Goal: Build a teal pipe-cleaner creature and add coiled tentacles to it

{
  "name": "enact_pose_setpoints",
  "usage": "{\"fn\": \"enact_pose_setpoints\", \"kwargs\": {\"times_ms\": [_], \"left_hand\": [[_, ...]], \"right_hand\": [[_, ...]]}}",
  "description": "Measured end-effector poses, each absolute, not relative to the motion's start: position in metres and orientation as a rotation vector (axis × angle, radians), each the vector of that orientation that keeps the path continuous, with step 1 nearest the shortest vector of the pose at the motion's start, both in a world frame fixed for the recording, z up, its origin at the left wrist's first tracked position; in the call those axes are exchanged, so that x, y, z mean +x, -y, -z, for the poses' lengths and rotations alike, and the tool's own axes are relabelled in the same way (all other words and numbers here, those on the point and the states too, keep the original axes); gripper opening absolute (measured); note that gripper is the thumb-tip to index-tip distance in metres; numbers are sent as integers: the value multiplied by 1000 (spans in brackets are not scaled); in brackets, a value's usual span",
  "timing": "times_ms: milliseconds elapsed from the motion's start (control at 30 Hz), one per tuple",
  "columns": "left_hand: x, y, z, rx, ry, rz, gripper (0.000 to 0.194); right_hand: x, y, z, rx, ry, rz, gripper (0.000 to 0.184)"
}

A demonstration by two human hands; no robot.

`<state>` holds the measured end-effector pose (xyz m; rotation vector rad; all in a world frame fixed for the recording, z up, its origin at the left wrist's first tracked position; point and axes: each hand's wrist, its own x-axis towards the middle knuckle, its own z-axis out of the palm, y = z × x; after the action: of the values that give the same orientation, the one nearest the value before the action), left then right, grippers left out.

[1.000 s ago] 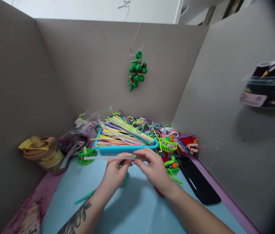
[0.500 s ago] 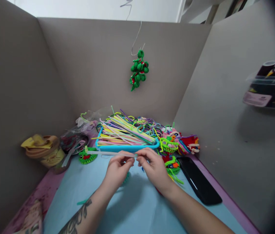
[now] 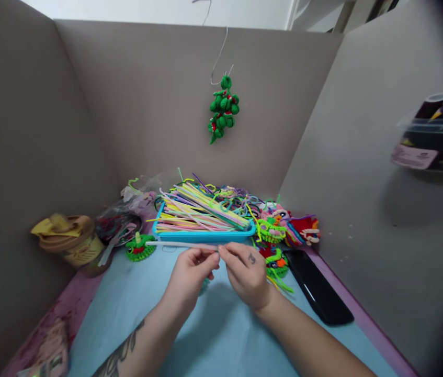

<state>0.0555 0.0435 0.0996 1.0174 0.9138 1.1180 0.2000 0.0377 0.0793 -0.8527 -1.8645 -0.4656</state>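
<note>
Pinched between the thumb and fingers of my left hand point(image 3: 194, 268) is a pale whitish pipe cleaner point(image 3: 174, 244), its long free end pointing left. My right hand point(image 3: 245, 269) is closed at the other end of it, fingertips touching those of the left. What lies right between the fingertips is too small to make out. Beneath the hands, a teal fuzzy piece point(image 3: 204, 286) is mostly hidden by my left hand. A green fuzzy figure point(image 3: 140, 247) with a red part lies just beyond the pipe cleaner's free end.
A blue tray point(image 3: 205, 236) heaped with coloured pipe cleaners stands behind the hands. Fuzzy figures point(image 3: 276, 262) and a black phone-like slab point(image 3: 319, 287) lie to the right, a brown tub point(image 3: 74, 243) to the left. Grey panels enclose three sides; a green ornament point(image 3: 224, 109) hangs from wire.
My right hand has rolled over so that its back faces up more, still at the pipe cleaner's end. My left hand keeps its pinch. The view has shifted slightly.
</note>
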Motion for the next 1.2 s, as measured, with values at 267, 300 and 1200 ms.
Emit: {"fn": "enact_pose_setpoints", "kwargs": {"times_ms": [267,300,1200], "left_hand": [[55,-43,-104,1108,-1014,-1165,26],[55,-43,-104,1117,-1022,-1169,26],[33,-57,-84,2371,-762,-1436,17]], "right_hand": [[196,-39,-75,-865,1778,345,40],[196,-39,-74,-872,1774,338,39],[200,-36,-107,-1066,1822,-614,8]]}}
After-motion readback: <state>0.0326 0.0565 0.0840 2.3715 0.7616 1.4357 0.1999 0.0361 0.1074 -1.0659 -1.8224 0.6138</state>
